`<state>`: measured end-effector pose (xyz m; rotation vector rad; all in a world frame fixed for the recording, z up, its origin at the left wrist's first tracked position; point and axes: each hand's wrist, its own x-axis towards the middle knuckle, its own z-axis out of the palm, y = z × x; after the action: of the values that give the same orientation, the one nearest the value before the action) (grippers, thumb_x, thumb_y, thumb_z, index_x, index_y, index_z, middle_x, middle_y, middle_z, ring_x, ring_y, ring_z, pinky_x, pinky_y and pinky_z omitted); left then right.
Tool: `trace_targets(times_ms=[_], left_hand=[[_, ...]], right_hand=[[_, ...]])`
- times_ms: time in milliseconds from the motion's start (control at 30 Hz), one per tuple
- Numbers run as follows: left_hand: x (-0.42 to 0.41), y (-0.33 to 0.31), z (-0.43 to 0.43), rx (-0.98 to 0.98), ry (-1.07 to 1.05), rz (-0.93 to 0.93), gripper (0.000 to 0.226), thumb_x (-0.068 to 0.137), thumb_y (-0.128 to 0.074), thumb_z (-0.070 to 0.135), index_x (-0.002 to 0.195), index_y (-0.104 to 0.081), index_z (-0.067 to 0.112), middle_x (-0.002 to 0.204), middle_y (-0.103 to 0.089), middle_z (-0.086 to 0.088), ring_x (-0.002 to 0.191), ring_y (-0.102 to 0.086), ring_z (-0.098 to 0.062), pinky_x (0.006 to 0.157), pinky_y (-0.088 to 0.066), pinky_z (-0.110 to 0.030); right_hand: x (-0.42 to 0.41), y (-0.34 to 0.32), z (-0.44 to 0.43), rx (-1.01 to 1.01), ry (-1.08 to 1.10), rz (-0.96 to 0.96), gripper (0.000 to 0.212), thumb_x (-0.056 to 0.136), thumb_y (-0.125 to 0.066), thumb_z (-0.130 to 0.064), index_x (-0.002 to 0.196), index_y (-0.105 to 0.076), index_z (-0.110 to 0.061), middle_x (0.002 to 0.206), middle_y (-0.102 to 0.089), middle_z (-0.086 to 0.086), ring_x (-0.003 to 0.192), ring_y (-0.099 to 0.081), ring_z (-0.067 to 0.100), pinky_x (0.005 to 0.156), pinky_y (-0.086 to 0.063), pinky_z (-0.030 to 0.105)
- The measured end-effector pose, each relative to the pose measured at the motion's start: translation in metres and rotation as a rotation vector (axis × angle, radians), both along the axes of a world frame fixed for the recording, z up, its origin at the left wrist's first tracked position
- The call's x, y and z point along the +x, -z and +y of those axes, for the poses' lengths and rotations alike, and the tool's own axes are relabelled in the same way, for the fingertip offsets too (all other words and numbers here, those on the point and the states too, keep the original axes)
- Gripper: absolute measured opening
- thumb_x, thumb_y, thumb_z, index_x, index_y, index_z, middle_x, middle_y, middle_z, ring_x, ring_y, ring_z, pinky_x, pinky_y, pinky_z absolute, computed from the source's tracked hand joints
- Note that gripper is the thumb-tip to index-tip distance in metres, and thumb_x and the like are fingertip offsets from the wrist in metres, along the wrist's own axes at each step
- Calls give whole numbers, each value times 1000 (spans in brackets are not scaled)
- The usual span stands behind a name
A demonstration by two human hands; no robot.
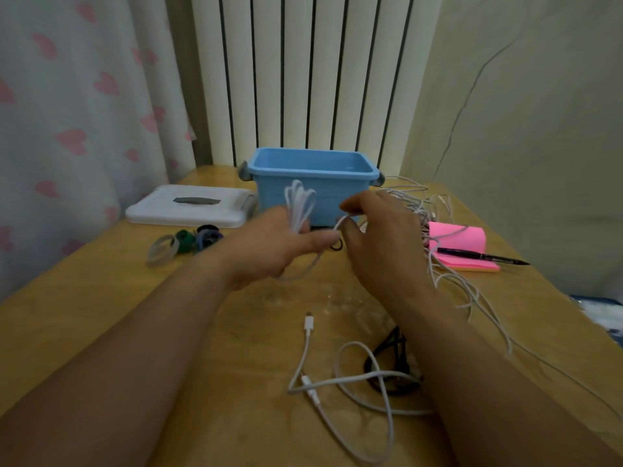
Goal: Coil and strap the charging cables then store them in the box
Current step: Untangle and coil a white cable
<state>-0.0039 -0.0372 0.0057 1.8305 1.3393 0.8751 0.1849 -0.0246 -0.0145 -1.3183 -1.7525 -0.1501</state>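
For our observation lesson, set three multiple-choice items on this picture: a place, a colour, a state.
1. Where is the flat white plastic lid? A) left of the open blue plastic box B) on the box C) on the floor
2. The paper sticky-note pad under the black pen is: A) yellow B) pink C) green
3. The looped white cable coil is: A) boxed B) strapped C) held in the left hand
Answers: A, it lies beside the box; B, its sheets show pink; C, that hand grips its loops.
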Motion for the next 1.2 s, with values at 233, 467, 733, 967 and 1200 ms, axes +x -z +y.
trace_targets(times_ms=[233,467,733,967,1200], left_hand=[[5,6,1,42,87,113,33,109,-57,44,97,-74,18,74,-73,-2,69,-65,-12,78,-57,-46],[-16,0,8,-62,136,-561,36,112,-47,27,78,-54,20,57,-36,1,53,-44,-19,68,-53,-40],[25,18,5,-23,7,-634,36,104,-60,52,118,-70,20,97,-78,-12,95,-73,-40,87,-60,-55],[30,16,3,20,-122,-831,27,115,-46,32,113,-67,16,94,-82,-2,95,-79,-19,88,-63,-41],[-14,-12,11,88,-67,-1134,35,113,-46,43,91,-60,19,67,-55,1,62,-60,-17,67,-60,-38]], right_hand=[[0,-5,-1,93,-25,27,25,92,-76,-38,111,-70,-24,108,-74,-8,104,-68,15,94,-54,52],[15,-5,7,-10,-21,98,12,101,-65,-40,98,-69,-29,89,-63,-18,90,-65,12,92,-51,46],[-15,2,-9,-53,-284,81,9,105,-62,-27,106,-71,-25,92,-71,-10,82,-65,10,68,-54,34],[-21,10,-8,-130,-353,50,7,104,-62,-24,105,-59,-31,104,-72,-11,88,-66,3,72,-56,30],[-2,12,5,-220,-167,-65,17,107,-58,-30,95,-64,-19,84,-65,-4,77,-59,19,67,-47,38]])
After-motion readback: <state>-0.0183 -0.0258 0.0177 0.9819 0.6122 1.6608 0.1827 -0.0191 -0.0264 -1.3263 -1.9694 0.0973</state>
